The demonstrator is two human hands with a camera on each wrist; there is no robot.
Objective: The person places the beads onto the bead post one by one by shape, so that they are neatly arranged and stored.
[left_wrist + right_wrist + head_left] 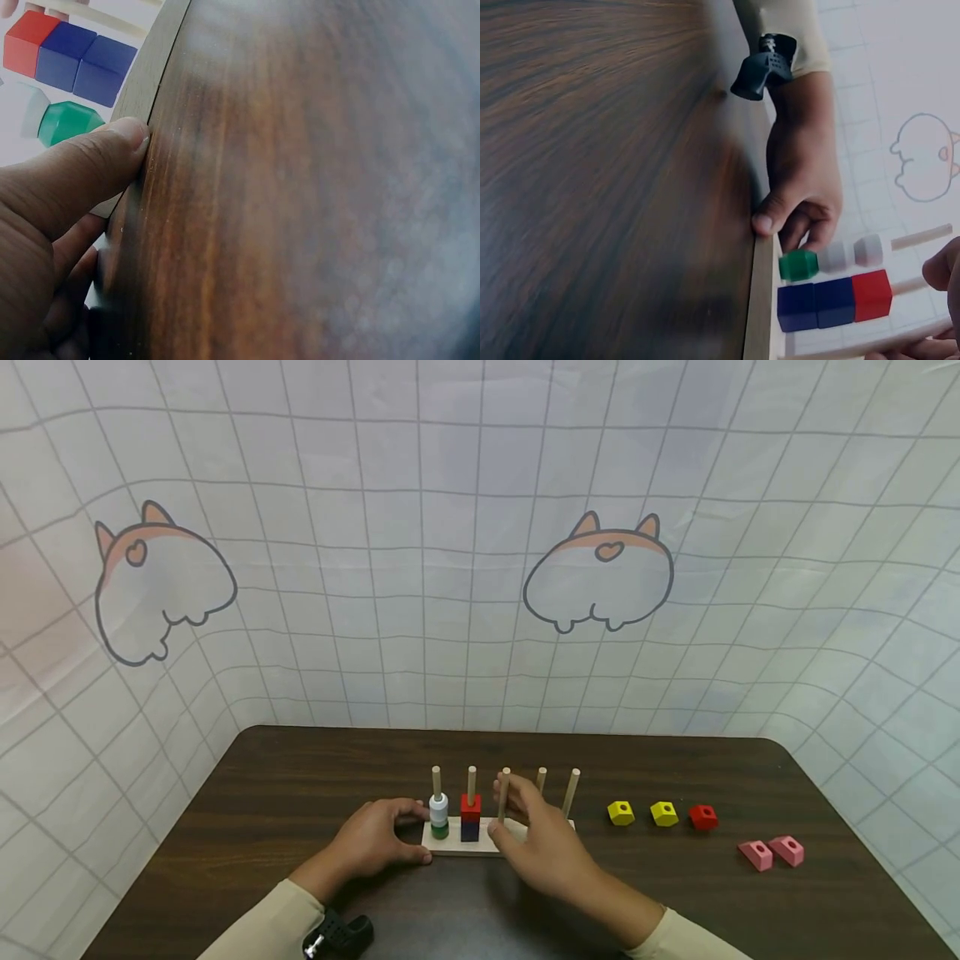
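A pale wooden peg board (468,848) with several upright pegs lies on the table. On its leftmost peg are white beads (438,810) above a green bead (69,124). Beside them, a red block (471,807) tops two dark blue blocks (815,306). My left hand (371,839) grips the board's left end, thumb on the front edge and fingers behind. Around the middle peg (504,797) is my right hand (551,852), thumb and fingers spread apart; no block shows between them. Only part of this hand enters the right wrist view.
Right of the board lie two yellow blocks (621,813) and a red block (703,817) on the dark wooden table (300,768). Two pink slanted blocks (755,855) are farther right. A black device (337,935) is strapped at the left wrist. Gridded cloth surrounds the table.
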